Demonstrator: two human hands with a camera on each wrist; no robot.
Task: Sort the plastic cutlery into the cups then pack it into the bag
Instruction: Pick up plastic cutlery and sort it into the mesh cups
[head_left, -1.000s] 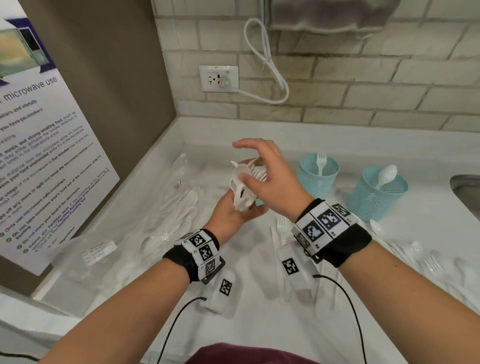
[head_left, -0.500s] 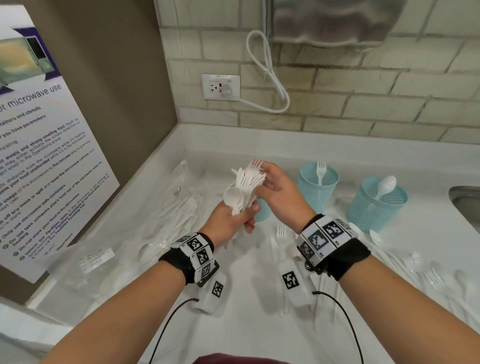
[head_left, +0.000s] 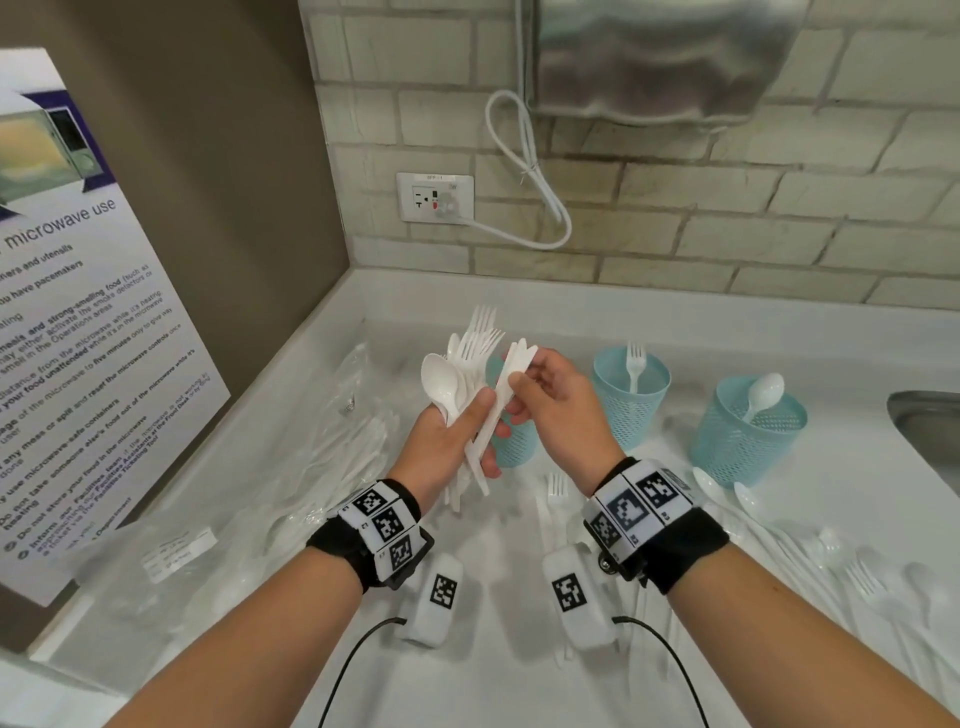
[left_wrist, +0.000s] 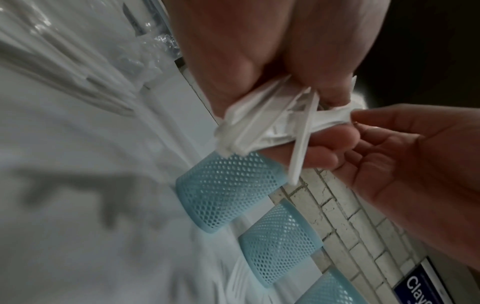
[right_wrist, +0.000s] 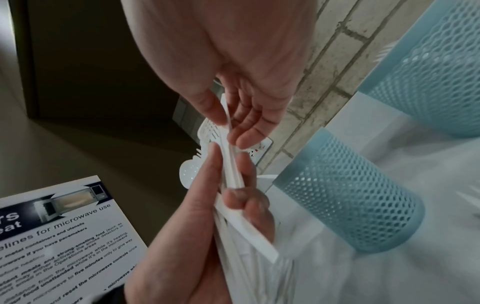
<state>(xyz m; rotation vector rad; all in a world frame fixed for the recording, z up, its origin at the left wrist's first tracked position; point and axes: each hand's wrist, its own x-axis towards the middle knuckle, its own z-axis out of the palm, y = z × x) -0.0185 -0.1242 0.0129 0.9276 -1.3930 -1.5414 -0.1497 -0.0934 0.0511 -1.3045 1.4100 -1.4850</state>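
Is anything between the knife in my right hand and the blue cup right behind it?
Nothing visible. The right hand pinches the knife just in front of the leftmost mesh cup; its mouth is hidden behind the hands.

Cutlery (head_left: 470, 364) glossy white plastic; cups (head_left: 631, 410) matt blue plastic mesh; bag (head_left: 332, 467) clear, crinkly film; surface (head_left: 779, 649) smooth white.

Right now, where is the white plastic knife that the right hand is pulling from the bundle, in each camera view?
Head: the knife sits centre frame, slanting between both hands.
Left wrist: right of centre, a thin white strip pointing down.
Right wrist: centre, running down-right from the right hand's fingertips.
Shared landmark: the nearest blue mesh cup, just behind the knife.
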